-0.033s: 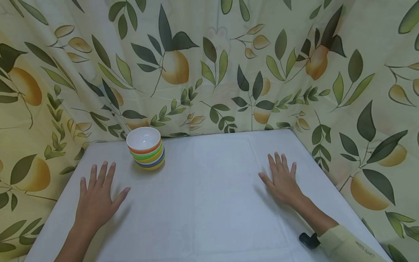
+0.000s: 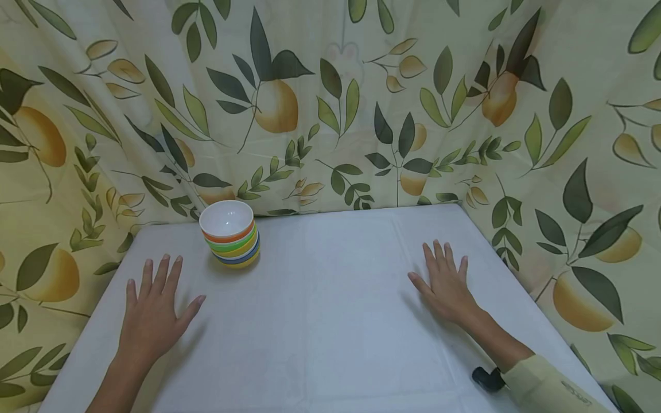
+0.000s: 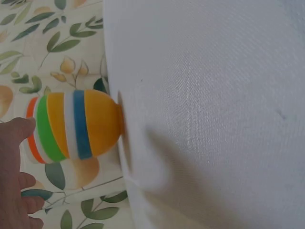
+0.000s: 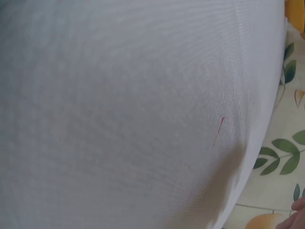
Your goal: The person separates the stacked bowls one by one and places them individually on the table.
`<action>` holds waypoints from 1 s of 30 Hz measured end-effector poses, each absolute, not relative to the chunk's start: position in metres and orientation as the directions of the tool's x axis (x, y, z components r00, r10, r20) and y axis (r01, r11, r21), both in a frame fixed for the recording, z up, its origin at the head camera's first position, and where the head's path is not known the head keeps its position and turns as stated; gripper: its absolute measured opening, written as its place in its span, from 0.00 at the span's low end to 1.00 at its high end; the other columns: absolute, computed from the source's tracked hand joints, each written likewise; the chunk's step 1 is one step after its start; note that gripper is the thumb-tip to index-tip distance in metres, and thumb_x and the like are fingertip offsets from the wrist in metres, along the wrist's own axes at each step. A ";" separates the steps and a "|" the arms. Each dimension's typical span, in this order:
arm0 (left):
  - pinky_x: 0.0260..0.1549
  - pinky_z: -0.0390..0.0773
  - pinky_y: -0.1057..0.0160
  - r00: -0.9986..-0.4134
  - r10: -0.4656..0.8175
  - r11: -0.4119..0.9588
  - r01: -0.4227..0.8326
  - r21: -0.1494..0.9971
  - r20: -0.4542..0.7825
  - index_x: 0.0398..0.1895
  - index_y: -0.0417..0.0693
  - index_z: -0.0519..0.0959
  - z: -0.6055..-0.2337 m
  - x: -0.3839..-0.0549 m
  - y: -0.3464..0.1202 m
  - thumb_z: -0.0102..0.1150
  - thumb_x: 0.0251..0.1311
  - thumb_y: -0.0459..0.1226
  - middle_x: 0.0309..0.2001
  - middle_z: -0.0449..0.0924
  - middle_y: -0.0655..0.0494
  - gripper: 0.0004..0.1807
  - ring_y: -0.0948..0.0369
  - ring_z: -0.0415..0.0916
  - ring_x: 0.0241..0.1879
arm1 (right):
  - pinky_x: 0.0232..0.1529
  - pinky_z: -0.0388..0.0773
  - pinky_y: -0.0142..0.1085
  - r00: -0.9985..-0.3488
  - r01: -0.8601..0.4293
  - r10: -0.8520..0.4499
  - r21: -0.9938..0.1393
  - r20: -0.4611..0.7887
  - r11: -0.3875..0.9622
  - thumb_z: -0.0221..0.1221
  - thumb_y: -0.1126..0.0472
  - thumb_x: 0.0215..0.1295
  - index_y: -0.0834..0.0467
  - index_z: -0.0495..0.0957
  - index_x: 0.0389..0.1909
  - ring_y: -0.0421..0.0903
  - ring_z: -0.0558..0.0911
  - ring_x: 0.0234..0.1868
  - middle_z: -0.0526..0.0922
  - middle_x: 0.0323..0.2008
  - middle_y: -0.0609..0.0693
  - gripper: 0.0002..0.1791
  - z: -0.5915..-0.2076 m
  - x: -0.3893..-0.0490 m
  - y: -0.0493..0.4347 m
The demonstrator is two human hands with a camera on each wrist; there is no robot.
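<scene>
A stack of several nested bowls (image 2: 227, 235) stands upright at the back left of the white-covered table (image 2: 330, 310). Their outer bands are orange, green, yellow, blue and yellow, and the top bowl is white inside. The left hand (image 2: 155, 315), fingers straight and spread, hovers palm down in front and to the left of the stack, apart from it. In the left wrist view the same bowls (image 3: 78, 125) appear sideways beyond the thumb. Over the right part of the table, the right hand (image 2: 445, 287) is also spread, holding nothing; only its fingertips (image 4: 298, 214) show in the right wrist view.
A curtain (image 2: 341, 115) printed with fruit and leaves hangs behind and along both sides of the table. By the right sleeve (image 2: 547, 384) a small black device (image 2: 488, 379) sticks out at the wrist. A thin red mark (image 4: 220, 126) shows on the cloth.
</scene>
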State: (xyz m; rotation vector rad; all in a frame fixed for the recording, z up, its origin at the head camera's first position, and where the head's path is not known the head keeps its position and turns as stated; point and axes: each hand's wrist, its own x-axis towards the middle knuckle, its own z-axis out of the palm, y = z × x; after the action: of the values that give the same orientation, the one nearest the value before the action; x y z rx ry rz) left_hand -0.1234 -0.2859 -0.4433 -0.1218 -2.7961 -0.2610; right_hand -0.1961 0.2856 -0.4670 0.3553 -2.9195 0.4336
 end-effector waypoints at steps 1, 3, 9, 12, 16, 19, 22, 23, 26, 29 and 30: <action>0.75 0.27 0.29 -0.942 0.053 0.980 0.113 0.167 0.330 0.84 0.39 0.51 -0.443 -0.123 -0.286 0.65 0.66 0.56 0.81 0.49 0.30 0.53 0.34 0.35 0.81 | 0.72 0.25 0.77 -0.957 -0.260 -0.211 -0.263 0.201 0.929 0.47 0.37 0.80 0.71 0.48 0.81 0.75 0.39 0.80 0.45 0.80 0.76 0.49 -0.468 -0.196 0.286; 0.75 0.27 0.29 -0.943 0.051 0.979 0.111 0.169 0.328 0.84 0.39 0.51 -0.444 -0.123 -0.286 0.64 0.66 0.56 0.81 0.49 0.30 0.54 0.35 0.34 0.81 | 0.71 0.24 0.77 -0.956 -0.262 -0.212 -0.264 0.204 0.928 0.47 0.36 0.80 0.71 0.48 0.81 0.75 0.39 0.80 0.45 0.80 0.76 0.49 -0.468 -0.196 0.286; 0.75 0.27 0.29 -0.943 0.045 0.977 0.111 0.184 0.329 0.84 0.39 0.50 -0.445 -0.122 -0.288 0.63 0.68 0.57 0.81 0.48 0.31 0.53 0.35 0.33 0.82 | 0.71 0.26 0.78 -0.950 -0.273 -0.216 -0.268 0.225 0.924 0.48 0.37 0.80 0.71 0.48 0.81 0.76 0.41 0.80 0.46 0.79 0.77 0.49 -0.468 -0.197 0.286; 0.75 0.29 0.28 -0.939 0.045 0.972 0.121 0.204 0.341 0.84 0.38 0.50 -0.447 -0.123 -0.291 0.62 0.69 0.56 0.81 0.48 0.30 0.52 0.34 0.34 0.81 | 0.72 0.28 0.78 -0.947 -0.279 -0.215 -0.277 0.238 0.920 0.49 0.37 0.80 0.71 0.48 0.81 0.75 0.42 0.80 0.46 0.79 0.76 0.48 -0.468 -0.199 0.285; 0.75 0.35 0.27 -0.935 0.037 0.954 0.139 0.267 0.354 0.83 0.33 0.50 -0.449 -0.127 -0.291 0.63 0.69 0.54 0.79 0.51 0.26 0.52 0.32 0.38 0.80 | 0.73 0.32 0.76 -0.942 -0.296 -0.222 -0.306 0.253 0.905 0.52 0.38 0.79 0.71 0.49 0.81 0.74 0.43 0.80 0.47 0.80 0.76 0.49 -0.468 -0.202 0.280; 0.75 0.41 0.27 -0.938 0.015 0.938 0.133 0.320 0.346 0.81 0.29 0.50 -0.449 -0.130 -0.290 0.66 0.68 0.51 0.77 0.53 0.24 0.53 0.32 0.40 0.80 | 0.74 0.34 0.76 -0.940 -0.307 -0.230 -0.327 0.253 0.894 0.53 0.38 0.78 0.72 0.49 0.81 0.73 0.43 0.80 0.47 0.80 0.75 0.50 -0.467 -0.205 0.275; 0.74 0.48 0.27 -0.946 -0.014 0.928 0.107 0.356 0.323 0.81 0.28 0.50 -0.449 -0.138 -0.286 0.68 0.67 0.50 0.77 0.54 0.24 0.54 0.33 0.42 0.80 | 0.76 0.36 0.73 -0.938 -0.317 -0.238 -0.346 0.251 0.883 0.54 0.39 0.78 0.71 0.48 0.81 0.72 0.44 0.81 0.47 0.80 0.74 0.50 -0.466 -0.210 0.269; 0.74 0.49 0.28 -0.950 -0.023 0.924 0.098 0.369 0.311 0.81 0.28 0.49 -0.448 -0.141 -0.284 0.69 0.66 0.49 0.77 0.54 0.24 0.54 0.33 0.42 0.80 | 0.77 0.37 0.72 -0.938 -0.318 -0.239 -0.350 0.251 0.881 0.54 0.39 0.78 0.71 0.47 0.81 0.71 0.45 0.81 0.48 0.80 0.73 0.50 -0.465 -0.211 0.267; 0.71 0.53 0.26 -0.962 -0.044 0.912 0.072 0.403 0.271 0.81 0.28 0.50 -0.448 -0.152 -0.279 0.70 0.66 0.48 0.78 0.53 0.25 0.54 0.34 0.42 0.80 | 0.79 0.42 0.66 -0.940 -0.317 -0.237 -0.365 0.246 0.875 0.55 0.40 0.78 0.71 0.45 0.81 0.69 0.47 0.81 0.48 0.81 0.72 0.51 -0.463 -0.216 0.262; 0.69 0.57 0.25 -0.971 -0.057 0.898 0.052 0.436 0.233 0.81 0.29 0.50 -0.448 -0.160 -0.274 0.70 0.66 0.48 0.78 0.52 0.25 0.54 0.33 0.44 0.80 | 0.81 0.44 0.61 -0.947 -0.304 -0.235 -0.376 0.220 0.875 0.55 0.39 0.78 0.71 0.44 0.82 0.68 0.48 0.81 0.48 0.81 0.71 0.52 -0.461 -0.220 0.256; 0.68 0.58 0.24 -0.973 -0.062 0.893 0.045 0.448 0.220 0.81 0.30 0.50 -0.448 -0.163 -0.273 0.70 0.66 0.48 0.78 0.52 0.26 0.54 0.33 0.45 0.79 | 0.81 0.44 0.61 -0.949 -0.301 -0.236 -0.378 0.209 0.875 0.55 0.38 0.78 0.70 0.43 0.82 0.67 0.48 0.81 0.48 0.81 0.70 0.53 -0.461 -0.221 0.255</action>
State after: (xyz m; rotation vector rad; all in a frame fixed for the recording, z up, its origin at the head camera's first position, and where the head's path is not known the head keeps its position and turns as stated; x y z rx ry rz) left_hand -0.1626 -0.2733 -0.4481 0.0126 -2.8308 -0.6777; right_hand -0.2212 0.2549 -0.4605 0.4158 -2.8897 0.6206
